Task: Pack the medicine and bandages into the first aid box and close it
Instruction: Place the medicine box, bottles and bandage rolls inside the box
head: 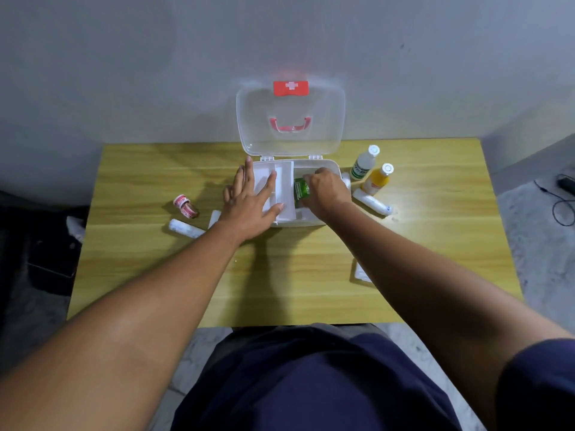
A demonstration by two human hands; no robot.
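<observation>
The white first aid box stands open on the table, its clear lid upright against the wall. My left hand lies flat with spread fingers on the box's white inner tray. My right hand grips a green medicine bottle inside the box's right half. A white bottle and an orange bottle stand to the right of the box. Bandage rolls lie at the right and at the left. A red-and-white tape roll rests on the left.
A flat white packet lies on the wooden table, partly under my right forearm. A grey wall is close behind the table. Dark objects sit on the floor at left, and a cable at right.
</observation>
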